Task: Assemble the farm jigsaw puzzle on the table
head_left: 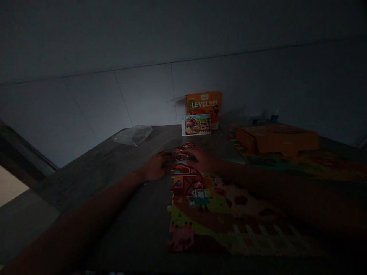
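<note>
A farm jigsaw puzzle (183,214) lies on the dark table, showing a red barn, a farmer, a cow and a white fence. Knobs of its pieces stick out along the left edge. My left hand (157,166) rests on the table beside the upper left edge, its fingers stretched toward the pieces. Over the upper part of the puzzle lies my right hand (202,159), fingertips pointing left near a dark red strip of pieces (185,145). Dim light and blur hide what its fingers do. My right forearm covers part of the cow.
A picture card (196,125) of the same farm scene leans on an upright orange box (204,101) by the wall. A clear plastic bag (134,135) lies at the back left. An orange box (281,138) rests at the right, near another colourful printed sheet (309,165).
</note>
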Demonstrator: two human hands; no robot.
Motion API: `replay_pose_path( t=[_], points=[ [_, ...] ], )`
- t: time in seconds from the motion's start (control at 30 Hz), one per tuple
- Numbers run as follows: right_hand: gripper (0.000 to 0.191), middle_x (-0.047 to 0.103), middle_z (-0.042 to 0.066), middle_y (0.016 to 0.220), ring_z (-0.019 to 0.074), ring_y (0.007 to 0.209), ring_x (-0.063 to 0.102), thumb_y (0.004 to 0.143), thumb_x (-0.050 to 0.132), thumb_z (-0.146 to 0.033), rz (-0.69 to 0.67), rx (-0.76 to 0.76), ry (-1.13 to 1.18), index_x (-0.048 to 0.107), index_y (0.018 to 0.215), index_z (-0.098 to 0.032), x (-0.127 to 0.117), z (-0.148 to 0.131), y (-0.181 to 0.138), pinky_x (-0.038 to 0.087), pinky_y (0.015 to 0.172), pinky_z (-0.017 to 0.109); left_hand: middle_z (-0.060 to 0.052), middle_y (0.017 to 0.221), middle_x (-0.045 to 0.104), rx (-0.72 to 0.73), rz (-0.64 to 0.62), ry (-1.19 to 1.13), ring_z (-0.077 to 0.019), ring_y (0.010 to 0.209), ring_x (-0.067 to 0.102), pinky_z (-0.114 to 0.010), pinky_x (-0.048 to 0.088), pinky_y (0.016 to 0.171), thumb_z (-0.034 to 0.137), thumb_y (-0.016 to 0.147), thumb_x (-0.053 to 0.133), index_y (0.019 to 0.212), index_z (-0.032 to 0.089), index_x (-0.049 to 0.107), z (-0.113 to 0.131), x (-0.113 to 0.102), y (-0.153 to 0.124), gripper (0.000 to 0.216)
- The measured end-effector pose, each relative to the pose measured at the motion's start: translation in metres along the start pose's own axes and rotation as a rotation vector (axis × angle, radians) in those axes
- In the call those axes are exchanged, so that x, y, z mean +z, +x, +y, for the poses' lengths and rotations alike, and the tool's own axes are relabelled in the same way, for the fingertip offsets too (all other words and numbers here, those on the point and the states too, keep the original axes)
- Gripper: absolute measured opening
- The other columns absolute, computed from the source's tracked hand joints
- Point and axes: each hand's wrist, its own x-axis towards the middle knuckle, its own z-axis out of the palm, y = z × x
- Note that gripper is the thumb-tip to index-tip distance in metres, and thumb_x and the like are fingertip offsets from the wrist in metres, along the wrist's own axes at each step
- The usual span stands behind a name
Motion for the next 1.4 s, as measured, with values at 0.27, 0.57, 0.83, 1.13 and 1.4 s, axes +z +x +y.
replay_pose_path(
  t=[0.27, 0.57, 0.83, 1.13, 1.4],
  points=[
    [0.048, 0.066, 0.015, 0.122, 0.0263, 0.11, 0.063, 0.08, 0.062, -0.017, 0.02, 0.037, 0.107, 0.057, 0.127, -0.013, -0.004, -0.002, -0.002, 0.049, 0.094, 0.041, -0.01, 0.139, 0.056, 0.005, 0.011, -0.137, -0.0281, 0.128, 0.051, -0.042, 0.039, 0.11, 0.038, 0.093, 0.053, 0.126, 0.021, 0.065, -0.01, 0.003, 0.002, 0.038],
    [0.045, 0.066, 0.016, 0.118, 0.0269, 0.104, 0.064, 0.078, 0.061, -0.013, 0.125, 0.145, -0.032, 0.059, 0.123, -0.012, -0.001, -0.005, 0.0, 0.049, 0.092, 0.041, -0.01, 0.136, 0.059, 0.107, 0.016, -0.151, -0.0244, 0.128, 0.051, -0.04, 0.038, 0.112, 0.028, 0.095, 0.048, 0.126, 0.018, 0.064, -0.002, 0.002, 0.001, 0.036],
    [0.034, 0.069, 0.012, 0.104, 0.0228, 0.097, 0.063, 0.081, 0.059, -0.012, 0.104, 0.066, -0.011, 0.063, 0.115, -0.013, 0.003, 0.005, 0.002, 0.048, 0.088, 0.037, -0.01, 0.133, 0.062, 0.141, -0.004, -0.219, -0.0239, 0.125, 0.055, -0.039, 0.04, 0.11, 0.024, 0.093, 0.047, 0.123, 0.018, 0.065, 0.01, -0.003, 0.001, 0.036],
    [0.039, 0.063, 0.009, 0.107, 0.0192, 0.095, 0.061, 0.075, 0.059, -0.002, 0.153, 0.031, 0.135, 0.062, 0.112, -0.016, -0.001, 0.0, 0.001, 0.048, 0.083, 0.032, -0.011, 0.131, 0.063, -0.011, 0.03, -0.537, -0.0283, 0.119, 0.059, -0.042, 0.046, 0.103, 0.029, 0.088, 0.054, 0.115, 0.015, 0.069, 0.011, -0.006, -0.001, 0.034],
    [0.02, 0.058, 0.008, 0.099, 0.0197, 0.097, 0.058, 0.09, 0.05, -0.008, 0.29, -0.227, 0.091, 0.064, 0.101, -0.017, -0.009, -0.014, 0.001, 0.048, 0.084, 0.034, -0.01, 0.106, 0.071, -0.085, 0.287, -0.644, -0.0252, 0.102, 0.066, -0.04, 0.05, 0.093, 0.038, 0.084, 0.067, 0.135, 0.016, 0.051, 0.023, -0.01, -0.002, 0.058]
  ],
)
